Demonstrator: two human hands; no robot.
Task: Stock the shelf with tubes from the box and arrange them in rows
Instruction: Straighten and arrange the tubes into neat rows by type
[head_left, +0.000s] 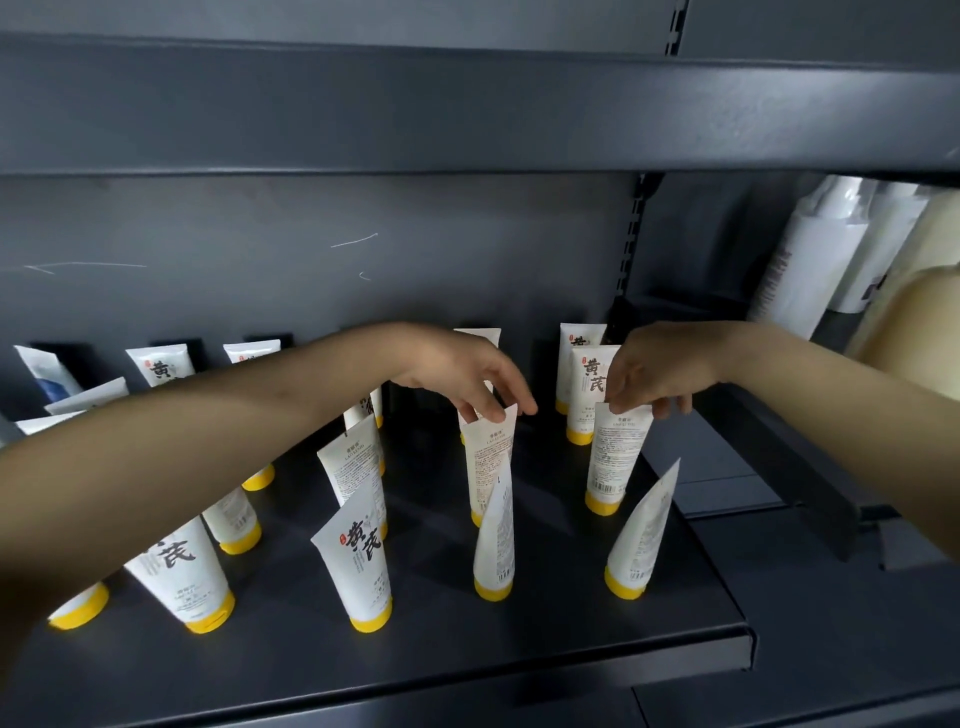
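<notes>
Directly beneath each hand a white tube stands cap-down, long axis upright, in the second row back on the dark shelf (545, 639). The left hand (462, 376) pinches the flat crimped top of the middle tube (488, 462) with curled fingertips. The right hand (652, 371) pinches the right-hand tube (618, 452) likewise. Both tubes show their back print, so turning them to face forward seems likely next.
</notes>
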